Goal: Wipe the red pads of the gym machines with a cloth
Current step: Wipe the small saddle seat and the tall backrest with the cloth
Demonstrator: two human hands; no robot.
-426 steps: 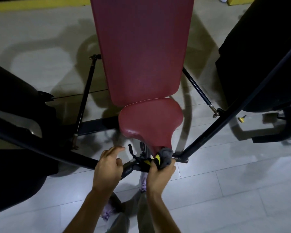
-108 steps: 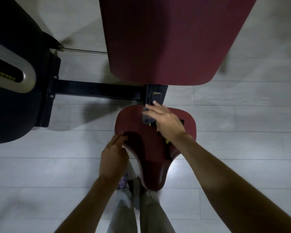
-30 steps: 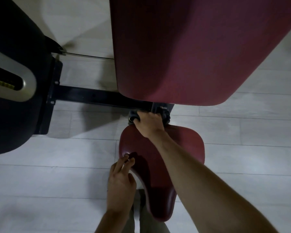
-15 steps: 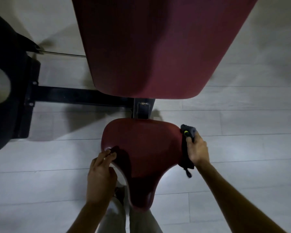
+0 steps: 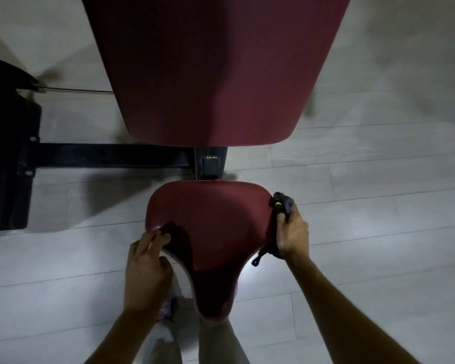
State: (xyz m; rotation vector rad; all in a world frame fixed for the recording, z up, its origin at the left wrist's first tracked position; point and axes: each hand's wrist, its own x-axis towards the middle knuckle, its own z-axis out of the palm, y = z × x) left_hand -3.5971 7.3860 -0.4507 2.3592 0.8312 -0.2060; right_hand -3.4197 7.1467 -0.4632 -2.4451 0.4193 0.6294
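cloth held to the side rim of a red gym seat while the other hand braces it

view from above, looking down past the person's own arms. a small red seat pad, saddle-shaped with its narrow nose toward 6 o'clock, sits mid-frame. the right grip is clenched round a bunched dark cloth with a yellow fleck. it presses the cloth against the pad's rim at 3 o'clock, and a tail of cloth hangs along the rim toward 5 o'clock. bunching the cloth in the fist probably lets it follow the curved side edge, which a flat pass over the top would miss.

the left grip is at 8 o'clock, with fingers laid over the opposite rim and thumb tucked toward the underside, pinching the pad. this is most likely to brace the pad against the push from the right.

at 12 o'clock a large red back pad fills the top of the frame, apart from the seat. a black frame bar runs off toward 9 o'clock. pale floor lies beneath. the seat's edges appear to be the step in hand.
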